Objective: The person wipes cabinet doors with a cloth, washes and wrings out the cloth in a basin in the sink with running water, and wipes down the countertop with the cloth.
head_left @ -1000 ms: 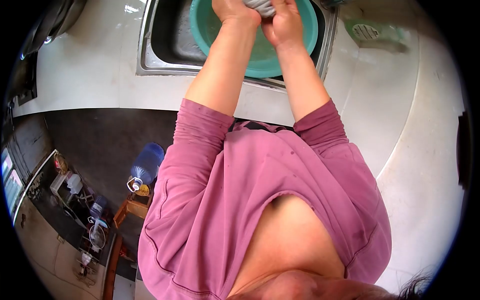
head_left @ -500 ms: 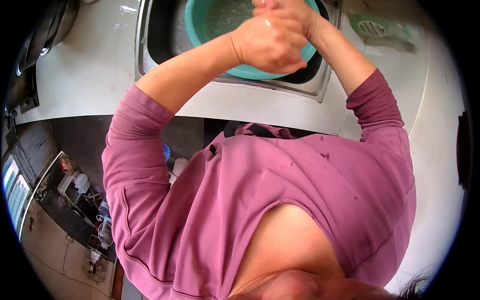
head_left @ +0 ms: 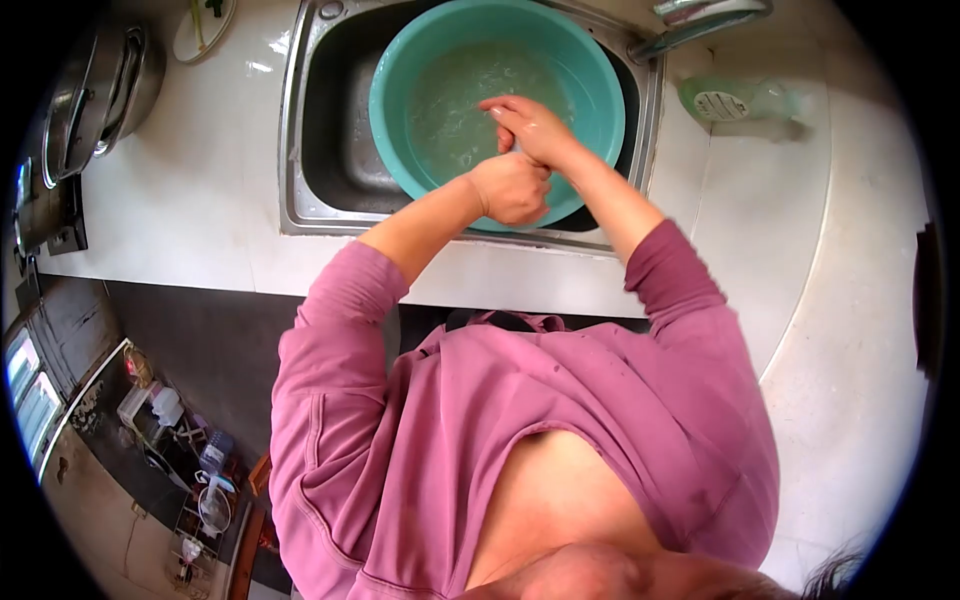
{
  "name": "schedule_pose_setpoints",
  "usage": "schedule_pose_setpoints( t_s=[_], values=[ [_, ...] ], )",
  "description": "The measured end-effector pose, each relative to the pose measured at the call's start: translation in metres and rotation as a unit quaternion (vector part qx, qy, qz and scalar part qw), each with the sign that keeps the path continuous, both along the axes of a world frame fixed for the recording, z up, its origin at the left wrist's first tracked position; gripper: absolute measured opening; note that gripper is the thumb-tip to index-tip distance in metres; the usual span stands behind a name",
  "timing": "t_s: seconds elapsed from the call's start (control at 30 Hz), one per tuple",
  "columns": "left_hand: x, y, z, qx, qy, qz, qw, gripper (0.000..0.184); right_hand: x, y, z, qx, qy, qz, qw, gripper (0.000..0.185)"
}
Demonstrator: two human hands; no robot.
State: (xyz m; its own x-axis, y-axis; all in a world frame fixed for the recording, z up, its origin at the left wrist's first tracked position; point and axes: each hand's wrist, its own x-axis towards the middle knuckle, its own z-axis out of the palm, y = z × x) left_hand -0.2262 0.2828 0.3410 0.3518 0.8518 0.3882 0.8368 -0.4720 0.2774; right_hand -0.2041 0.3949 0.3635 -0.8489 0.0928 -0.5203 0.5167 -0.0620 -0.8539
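Note:
Over the near part of a turquoise plastic basin (head_left: 392,142) of cloudy water (head_left: 455,95), my two hands meet. My left hand (head_left: 512,188) is closed in a fist, knuckles up, against the underside of my right hand; what lies inside the fist is hidden. My right hand (head_left: 537,130) reaches above it with wet fingers pointing left, apart from one another, over the water. A small pale patch shows between the hands, too small to name. The basin sits in a steel sink (head_left: 345,180), tilted slightly over its right side.
A faucet (head_left: 690,30) stands at the sink's back right. Beside it lies a translucent green bottle (head_left: 735,105) with a white label. Metal pans (head_left: 135,85) are at the far left, and a white plate (head_left: 205,28) with green stalks is behind the sink.
My hands have come lower in the view, and the fingers of my right hand now stretch left. The whole basin and the faucet have come into sight as the camera view shifted.

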Motion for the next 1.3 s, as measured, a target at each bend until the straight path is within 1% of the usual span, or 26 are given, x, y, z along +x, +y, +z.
schedule_pose_setpoints(
  t_s=[0.03,0.07,0.1,0.13,0.17,0.23,0.3,0.33,0.37,0.4,0.43,0.47,0.5,0.53,0.57,0.63,0.67,0.73,0.8,0.9,1.0,1.07,1.13,1.2,1.23,1.3],
  values=[
    [-0.004,-0.002,0.009,0.002,-0.078,0.029,0.997,0.024,0.006,0.002,-0.003,0.011,0.038,-0.040,0.998,0.034],
    [-0.010,-0.005,0.017,0.007,-0.074,0.029,0.997,0.024,0.018,0.002,-0.006,0.081,0.090,-0.075,0.990,0.036],
    [-0.019,-0.010,0.028,0.043,-0.111,0.151,0.981,0.024,0.033,0.003,-0.004,0.150,0.141,-0.109,0.972,0.038],
    [-0.028,-0.019,0.036,0.078,-0.148,0.269,0.949,0.025,0.050,0.006,0.010,0.301,0.134,-0.092,0.940,0.042],
    [-0.039,-0.033,0.042,0.045,-0.219,0.386,0.895,0.023,0.072,0.009,0.024,0.444,0.122,-0.073,0.885,0.045],
    [-0.067,-0.069,0.045,-0.004,-0.382,0.560,0.735,0.021,0.120,0.019,0.020,0.572,0.066,-0.094,0.812,0.055],
    [-0.088,-0.098,0.042,-0.014,-0.413,0.638,0.650,0.022,0.170,0.037,-0.031,0.397,-0.015,-0.231,0.888,0.060],
    [-0.096,-0.110,0.040,-0.010,-0.351,0.659,0.666,0.025,0.169,0.038,-0.030,0.400,-0.011,-0.231,0.887,0.060],
    [-0.104,-0.121,0.021,-0.095,-0.391,0.643,0.652,0.034,0.166,0.038,-0.029,0.308,-0.019,-0.297,0.904,0.061],
    [-0.102,-0.123,0.001,-0.113,-0.466,0.636,0.604,0.040,0.163,0.036,-0.027,0.210,-0.025,-0.357,0.910,0.062],
    [-0.097,-0.119,0.009,-0.160,-0.574,0.589,0.546,0.041,0.137,0.024,0.002,0.101,-0.074,-0.433,0.893,0.059],
    [-0.094,-0.117,0.020,-0.204,-0.671,0.529,0.478,0.042,0.131,0.022,0.003,0.102,-0.070,-0.432,0.893,0.059],
    [-0.095,-0.119,-0.007,-0.192,-0.599,0.545,0.554,0.040,0.124,0.021,0.003,0.076,-0.098,-0.397,0.909,0.056],
    [-0.095,-0.120,-0.012,-0.189,-0.599,0.543,0.558,0.040,0.116,0.021,0.002,0.050,-0.125,-0.363,0.922,0.054],
    [-0.096,-0.120,-0.016,-0.191,-0.595,0.562,0.542,0.039,0.122,0.027,-0.023,0.195,-0.094,-0.309,0.926,0.046],
    [-0.100,-0.123,-0.002,-0.187,-0.648,0.543,0.500,0.034,0.120,0.028,-0.010,0.179,-0.057,-0.345,0.920,0.043],
    [-0.105,-0.126,0.012,-0.185,-0.649,0.540,0.503,0.034,0.117,0.029,-0.001,0.160,-0.021,-0.376,0.912,0.041],
    [-0.111,-0.133,0.043,-0.159,-0.793,0.429,0.402,0.029,0.112,0.022,0.032,0.109,-0.007,-0.401,0.909,0.034],
    [-0.118,-0.138,0.090,-0.159,-0.885,0.332,0.287,0.020,0.107,0.020,0.044,-0.055,0.014,-0.408,0.911,0.031],
    [-0.130,-0.146,0.118,-0.163,-0.887,0.318,0.294,0.018,0.114,-0.012,0.019,-0.116,0.016,-0.461,0.880,0.032],
    [-0.144,-0.146,0.146,-0.142,-0.837,0.370,0.377,0.011,0.109,-0.051,0.018,-0.174,0.062,-0.467,0.865,0.043],
    [-0.145,-0.136,0.189,-0.139,-0.785,0.390,0.462,0.011,0.103,-0.080,0.006,-0.172,0.029,-0.508,0.843,0.050],
    [-0.148,-0.127,0.214,-0.191,-0.717,0.375,0.555,0.013,0.098,-0.101,-0.016,-0.141,0.044,-0.418,0.896,0.053],
    [-0.138,-0.117,0.233,-0.214,-0.635,0.398,0.627,0.016,0.095,-0.122,0.015,-0.222,-0.012,-0.352,0.909,0.050],
    [-0.131,-0.112,0.239,-0.218,-0.630,0.396,0.632,0.016,0.094,-0.132,0.011,-0.225,-0.007,-0.358,0.906,0.050],
    [-0.124,-0.106,0.251,-0.245,-0.542,0.418,0.687,0.020,0.092,-0.144,0.002,-0.176,0.011,-0.311,0.934,0.050]
  ],
)
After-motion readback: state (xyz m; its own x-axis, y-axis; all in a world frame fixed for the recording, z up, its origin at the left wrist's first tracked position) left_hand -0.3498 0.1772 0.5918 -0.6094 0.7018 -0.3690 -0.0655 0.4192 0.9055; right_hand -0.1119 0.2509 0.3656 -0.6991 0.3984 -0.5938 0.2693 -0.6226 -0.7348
